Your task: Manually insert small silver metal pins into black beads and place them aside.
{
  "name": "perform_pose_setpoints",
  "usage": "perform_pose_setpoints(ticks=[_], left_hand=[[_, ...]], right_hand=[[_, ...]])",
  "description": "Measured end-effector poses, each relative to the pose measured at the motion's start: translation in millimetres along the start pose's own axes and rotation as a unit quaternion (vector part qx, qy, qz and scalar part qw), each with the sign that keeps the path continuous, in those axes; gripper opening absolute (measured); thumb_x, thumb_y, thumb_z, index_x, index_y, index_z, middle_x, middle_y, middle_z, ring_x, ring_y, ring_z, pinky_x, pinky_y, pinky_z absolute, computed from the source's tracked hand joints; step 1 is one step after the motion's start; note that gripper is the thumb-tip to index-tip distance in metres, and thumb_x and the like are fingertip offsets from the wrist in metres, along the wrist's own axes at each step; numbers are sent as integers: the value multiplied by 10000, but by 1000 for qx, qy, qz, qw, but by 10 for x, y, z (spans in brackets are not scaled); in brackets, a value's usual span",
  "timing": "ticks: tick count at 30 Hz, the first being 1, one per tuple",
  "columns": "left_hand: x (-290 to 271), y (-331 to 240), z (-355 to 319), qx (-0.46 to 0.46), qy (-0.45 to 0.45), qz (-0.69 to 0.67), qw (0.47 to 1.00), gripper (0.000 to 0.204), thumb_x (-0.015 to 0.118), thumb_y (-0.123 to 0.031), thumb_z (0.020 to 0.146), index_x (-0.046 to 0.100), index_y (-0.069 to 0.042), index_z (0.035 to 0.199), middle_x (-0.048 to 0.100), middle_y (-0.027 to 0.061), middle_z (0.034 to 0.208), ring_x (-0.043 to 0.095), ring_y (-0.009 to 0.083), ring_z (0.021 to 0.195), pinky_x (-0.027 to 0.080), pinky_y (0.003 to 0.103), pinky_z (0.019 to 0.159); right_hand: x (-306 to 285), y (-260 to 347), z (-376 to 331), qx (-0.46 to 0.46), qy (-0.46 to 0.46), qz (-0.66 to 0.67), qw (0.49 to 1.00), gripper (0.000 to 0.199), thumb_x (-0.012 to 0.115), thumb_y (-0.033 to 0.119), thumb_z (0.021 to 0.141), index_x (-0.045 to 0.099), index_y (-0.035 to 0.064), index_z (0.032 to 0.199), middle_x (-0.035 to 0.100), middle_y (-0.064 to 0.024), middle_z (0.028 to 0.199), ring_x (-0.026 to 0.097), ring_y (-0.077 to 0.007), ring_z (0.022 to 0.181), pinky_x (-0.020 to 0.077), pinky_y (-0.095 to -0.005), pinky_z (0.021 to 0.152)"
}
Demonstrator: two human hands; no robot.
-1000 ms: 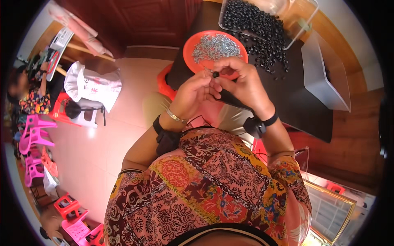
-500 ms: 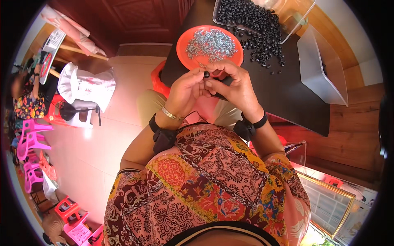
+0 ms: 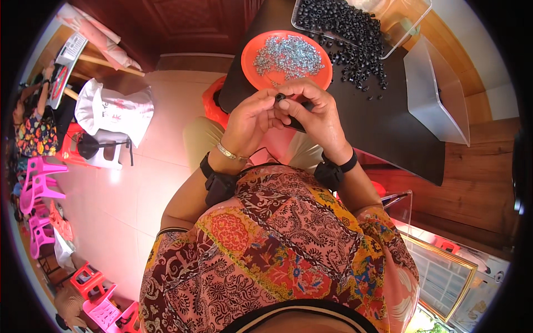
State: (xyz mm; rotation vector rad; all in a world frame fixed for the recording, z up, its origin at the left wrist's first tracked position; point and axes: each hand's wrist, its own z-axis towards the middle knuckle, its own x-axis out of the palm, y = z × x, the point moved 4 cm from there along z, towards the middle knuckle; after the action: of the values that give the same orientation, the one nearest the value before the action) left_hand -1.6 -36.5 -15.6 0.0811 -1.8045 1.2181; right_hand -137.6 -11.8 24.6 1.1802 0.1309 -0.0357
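Pinching small black part (image 3: pixel 281 98) between fingertips of left hand (image 3: pixel 252 117) and right hand (image 3: pixel 316 114), both curled closed on it, hands touching. Part too small to tell long axis or facing. Held just above near edge of black table (image 3: pixel 388 133), beside near rim of orange plate (image 3: pixel 252 53) of small silver pieces (image 3: pixel 288 55). Loose black beads (image 3: pixel 361 61) farther back, spilling from clear tray (image 3: pixel 413 14). Empty clear bin (image 3: pixel 438 94) at right. Open tabletop right of hands.

Bright daylight over my lap, pinkish glare on the floor tiles (image 3: pixel 139 183), sharp centre, fisheye bending and black corners.
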Motion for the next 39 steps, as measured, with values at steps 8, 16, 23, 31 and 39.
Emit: perform_pose_setpoints(ticks=[8,16,23,31,39], left_hand=[[11,40,16,1,12,-17,1000,235,462,-217,940,537,-26,1055,605,66,933,609,171,818,479,286,736],[36,34,16,-3,31,8,999,233,456,-225,943,531,-28,1044,601,69,937,608,174,823,476,287,737],[-15,77,13,-8,26,-42,999,232,426,-227,956,547,-45,1032,604,48,953,596,149,846,473,282,737],[-29,99,16,-17,18,-9,1000,264,411,-241,965,560,-52,1073,614,41,971,601,147,846,465,278,729],[2,99,-21,-13,22,-8,1000,278,412,-236,963,549,-32,1093,615,55,962,611,171,846,458,284,731]], right_hand=[[5,-52,-52,-3,-2,20,1000,186,637,-44,835,636,8,1014,617,-67,1024,585,-125,904,483,-252,784],[-30,-51,-70,-13,-4,18,1000,174,649,-32,831,644,9,1001,618,-78,1033,591,-126,867,494,-257,745],[9,88,-67,-131,-17,-187,974,216,692,-23,771,656,13,981,647,-105,990,624,-191,886,508,-291,754],[7,74,-82,-142,-45,-208,967,218,706,-11,746,657,20,957,659,-113,977,633,-229,895,511,-318,768],[9,111,-121,-152,-66,-274,947,156,708,67,775,680,30,924,665,-112,956,634,-253,878,503,-340,770]])
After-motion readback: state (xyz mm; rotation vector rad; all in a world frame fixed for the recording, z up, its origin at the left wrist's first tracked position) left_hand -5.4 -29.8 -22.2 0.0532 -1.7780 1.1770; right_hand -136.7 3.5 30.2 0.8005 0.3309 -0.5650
